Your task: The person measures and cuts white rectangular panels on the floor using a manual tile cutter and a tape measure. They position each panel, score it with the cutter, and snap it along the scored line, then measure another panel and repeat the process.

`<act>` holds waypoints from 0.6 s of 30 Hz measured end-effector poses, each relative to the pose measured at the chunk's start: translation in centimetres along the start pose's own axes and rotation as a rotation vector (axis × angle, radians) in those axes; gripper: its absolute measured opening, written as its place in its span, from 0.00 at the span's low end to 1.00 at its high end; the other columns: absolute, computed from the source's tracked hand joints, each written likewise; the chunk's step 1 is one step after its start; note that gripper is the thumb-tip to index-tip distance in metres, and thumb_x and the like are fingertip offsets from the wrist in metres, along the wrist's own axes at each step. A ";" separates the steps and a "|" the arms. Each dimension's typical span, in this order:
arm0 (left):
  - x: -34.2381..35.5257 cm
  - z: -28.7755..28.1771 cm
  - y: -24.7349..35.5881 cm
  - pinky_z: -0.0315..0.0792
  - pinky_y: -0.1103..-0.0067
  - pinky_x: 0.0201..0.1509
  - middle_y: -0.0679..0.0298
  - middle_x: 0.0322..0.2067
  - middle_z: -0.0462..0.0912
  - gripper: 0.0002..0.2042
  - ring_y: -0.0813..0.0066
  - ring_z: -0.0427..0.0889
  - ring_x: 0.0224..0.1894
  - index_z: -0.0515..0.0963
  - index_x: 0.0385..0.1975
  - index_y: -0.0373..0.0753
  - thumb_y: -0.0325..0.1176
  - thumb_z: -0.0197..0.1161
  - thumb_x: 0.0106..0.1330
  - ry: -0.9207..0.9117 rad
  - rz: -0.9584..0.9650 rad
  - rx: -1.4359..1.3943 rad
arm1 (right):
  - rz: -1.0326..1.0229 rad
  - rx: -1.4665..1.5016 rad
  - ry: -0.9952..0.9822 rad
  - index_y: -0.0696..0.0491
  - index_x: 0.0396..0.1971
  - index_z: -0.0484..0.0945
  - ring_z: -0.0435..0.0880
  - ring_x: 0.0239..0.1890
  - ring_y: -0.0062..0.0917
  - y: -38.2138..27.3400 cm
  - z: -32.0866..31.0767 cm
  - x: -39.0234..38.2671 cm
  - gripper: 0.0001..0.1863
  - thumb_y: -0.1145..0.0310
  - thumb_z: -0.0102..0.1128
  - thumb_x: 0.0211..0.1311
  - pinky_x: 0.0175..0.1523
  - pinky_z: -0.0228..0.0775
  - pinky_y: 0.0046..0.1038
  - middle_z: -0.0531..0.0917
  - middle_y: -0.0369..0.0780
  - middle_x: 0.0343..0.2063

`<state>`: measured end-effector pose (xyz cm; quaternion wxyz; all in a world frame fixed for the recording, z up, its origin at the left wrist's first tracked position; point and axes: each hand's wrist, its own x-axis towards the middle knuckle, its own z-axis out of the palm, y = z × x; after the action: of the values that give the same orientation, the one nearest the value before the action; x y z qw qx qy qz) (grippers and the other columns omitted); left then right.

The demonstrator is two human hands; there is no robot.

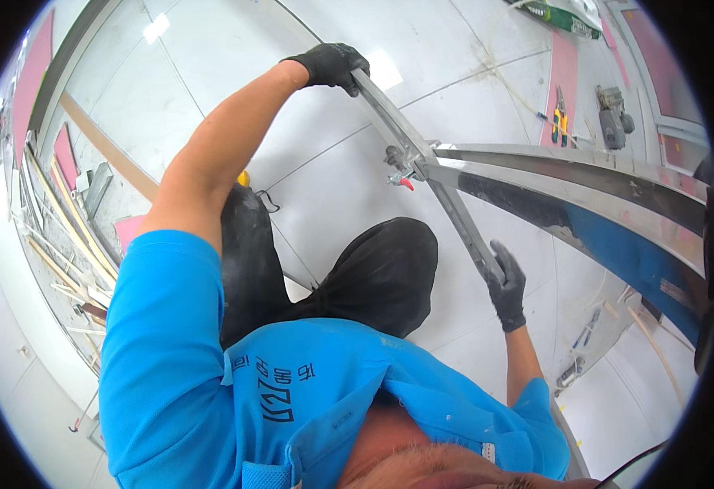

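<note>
My left hand [331, 67] in a black glove grips the upper end of a silver metal bar [457, 222], which runs diagonally down to the right. My right hand [505, 289], also gloved, holds its lower end with fingers curled at the edge. Near the bar's middle is a metal fitting [398, 159] with a red lever [407, 183]. From that junction long metal rails [577, 175] extend right, one with a dark blue face [597, 238]. My black-clad legs are bent beneath the bar.
Yellow-handled snips [561, 118] lie on a pink board [563, 53] beside a grey tool [614, 118]. A green package [561, 18] is at the top. Scrap strips [80, 232] and pink pieces lie along the left. A small yellow object [243, 178] is by my knee.
</note>
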<state>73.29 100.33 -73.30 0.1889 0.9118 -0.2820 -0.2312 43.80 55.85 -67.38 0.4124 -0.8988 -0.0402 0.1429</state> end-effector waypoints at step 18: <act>4.4 -2.4 -13.7 0.73 0.76 0.27 0.59 0.25 0.80 0.09 0.71 0.81 0.23 0.77 0.27 0.36 0.36 0.57 0.55 0.485 -0.792 -0.596 | 0.146 0.020 0.010 0.62 0.53 0.75 0.82 0.36 0.23 -0.2 1.2 -0.4 0.23 0.66 0.62 0.61 0.42 0.74 0.27 0.85 0.46 0.40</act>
<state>83.62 108.72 -79.22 0.3972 0.8823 0.2118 -0.1378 43.02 56.77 -67.93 0.4102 -0.8959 0.0289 0.1682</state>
